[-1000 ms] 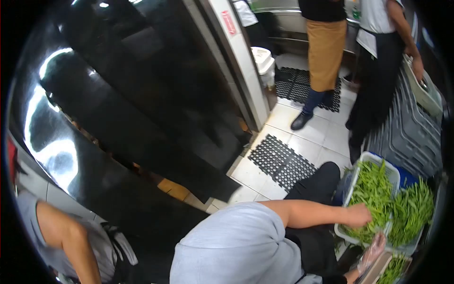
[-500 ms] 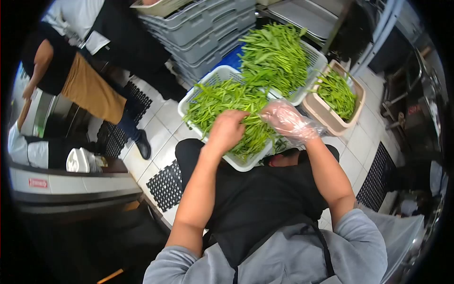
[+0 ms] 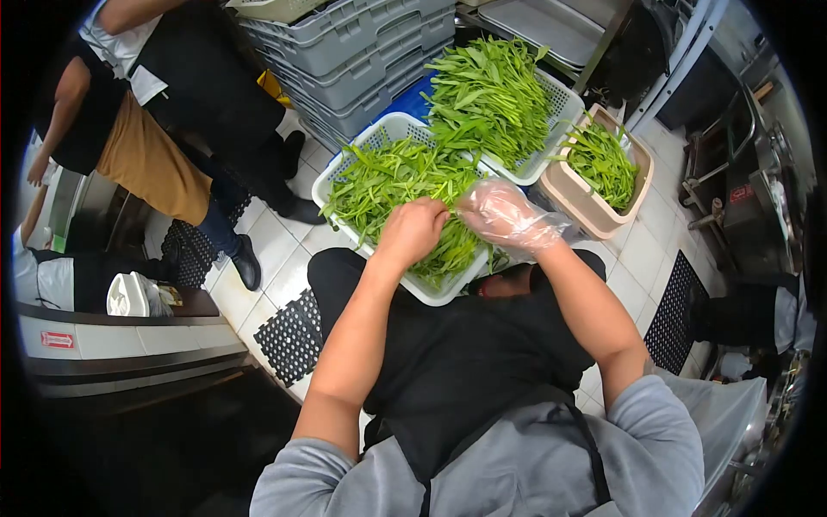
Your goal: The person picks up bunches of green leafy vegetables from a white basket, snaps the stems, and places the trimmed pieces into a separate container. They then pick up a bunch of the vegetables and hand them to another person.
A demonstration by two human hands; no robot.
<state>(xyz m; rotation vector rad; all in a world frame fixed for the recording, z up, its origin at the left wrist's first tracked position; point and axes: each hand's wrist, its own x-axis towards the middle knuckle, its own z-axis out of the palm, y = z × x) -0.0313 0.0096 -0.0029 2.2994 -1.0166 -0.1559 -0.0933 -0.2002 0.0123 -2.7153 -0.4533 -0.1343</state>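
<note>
Cut leafy greens with long stems [image 3: 379, 185] fill a white plastic basket [image 3: 326, 185] in front of my knees. Over its near right part, my bare left hand [image 3: 413, 231] has thumb and fingers pinched together on a stem. My right hand [image 3: 506, 214], in a clear plastic glove, faces it with curled fingers closed on the greens; the gloved fingertips are partly hidden. Only a small gap separates the two hands. Longer, leafier greens [image 3: 491, 103] are heaped in a second white basket [image 3: 564, 112] behind. At the right, a beige tub [image 3: 594, 222] contains more greens [image 3: 603, 168].
Stacked grey crates [image 3: 345, 60] stand behind the baskets, beside metal trays [image 3: 551, 30]. Two people in dark aprons [image 3: 207, 77] stand at the left. Black perforated mats [image 3: 291, 336] lie on the white tile floor [image 3: 276, 250]. A steel appliance [image 3: 741, 198] is at the right.
My hands have drawn slightly closer together over the basket. The whole view has shifted a little. At upper left, a person's arm now shows raised.
</note>
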